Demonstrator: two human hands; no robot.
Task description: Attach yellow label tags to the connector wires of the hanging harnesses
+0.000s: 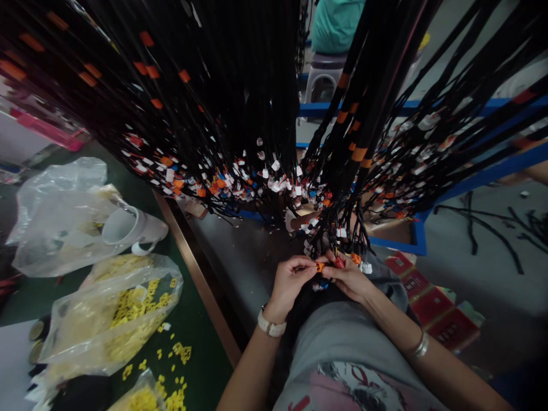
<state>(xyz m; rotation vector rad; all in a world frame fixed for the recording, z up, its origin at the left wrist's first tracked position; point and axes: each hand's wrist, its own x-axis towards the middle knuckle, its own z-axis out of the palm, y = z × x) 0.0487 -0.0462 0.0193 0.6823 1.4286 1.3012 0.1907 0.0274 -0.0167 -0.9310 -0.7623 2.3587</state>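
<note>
In front of my lap, both hands meet at the lower end of a black wire harness (338, 211). A small orange connector (319, 267) sits between their fingertips. My left hand (291, 279), with a white watch at the wrist, is closed in a pinch on its left side. From the other side my right hand (351, 279) is closed on the same connector. A red connector (339, 262) shows at the right fingers; whether they grip it is unclear. White connectors (366, 267) and another orange one (355, 258) dangle beside the right hand.
Dense hanging harnesses (240, 114) fill the area ahead, beside a blue frame (415, 242). On the green table (192, 297) at left lie a bag of yellow pieces (141, 302) and a white mug (145, 228). A red box (432, 302) lies right. A person (336, 25) sits behind.
</note>
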